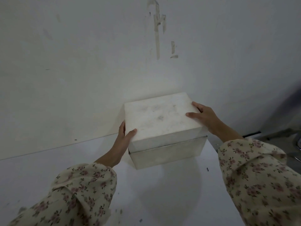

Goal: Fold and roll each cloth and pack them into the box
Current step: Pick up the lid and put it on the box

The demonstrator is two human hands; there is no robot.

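A white box (167, 154) with its lid (159, 118) on stands on a white table, close to the wall. My left hand (124, 136) grips the lid's left side, thumb on top near the front corner. My right hand (204, 117) holds the lid's right edge, fingers spread over the top. A thin dark gap shows between lid and box along the front. No cloth is visible; the inside of the box is hidden.
The white table (65, 160) meets a scuffed white wall (81, 62) just behind the box. Small dark specks lie on the table near the front. At the right, beyond the table's edge, something dark and metallic (298, 144) shows.
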